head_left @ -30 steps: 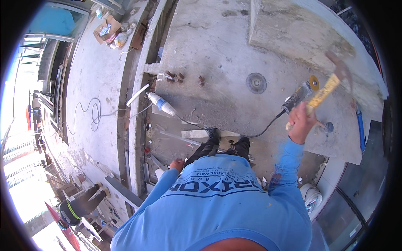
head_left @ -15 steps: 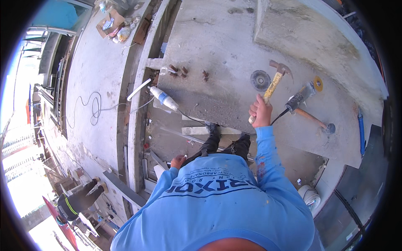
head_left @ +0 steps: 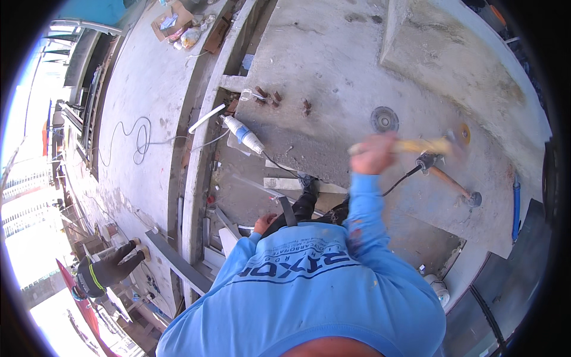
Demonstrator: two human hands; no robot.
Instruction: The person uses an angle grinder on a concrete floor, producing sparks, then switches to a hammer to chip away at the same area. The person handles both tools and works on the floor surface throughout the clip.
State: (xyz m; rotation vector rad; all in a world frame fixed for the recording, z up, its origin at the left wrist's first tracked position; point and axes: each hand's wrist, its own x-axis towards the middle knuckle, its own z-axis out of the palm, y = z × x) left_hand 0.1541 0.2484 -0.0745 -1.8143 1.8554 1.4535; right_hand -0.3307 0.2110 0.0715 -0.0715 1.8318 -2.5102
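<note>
My right hand [head_left: 373, 153] is wrapped round the grip of a claw hammer [head_left: 422, 146] with a yellow handle. Motion smears the hammer's head, which points right, over an angle grinder [head_left: 428, 159] with a yellow disc. A worn dark round disc [head_left: 384, 119] lies on the concrete slab just beyond my hand. Under the grinder runs the wooden handle of a second hammer [head_left: 449, 180]. My left hand [head_left: 266, 222] hangs low beside my thigh, near a dark flat strip [head_left: 288, 211]; its fingers are too hidden to read.
Rusty bolt stubs [head_left: 306, 107] stick up from the slab [head_left: 333, 65]. A white-and-blue cable connector [head_left: 245, 134] rests at its left edge. Far right lies a blue tube-like tool [head_left: 516, 208]; a white bucket [head_left: 439, 290] stands below. Another person [head_left: 98, 276] is at lower left.
The hammer has swung from upright to nearly level, its head going right and down. The whole view has shifted slightly. A dark flat strip now shows beside my left hand.
</note>
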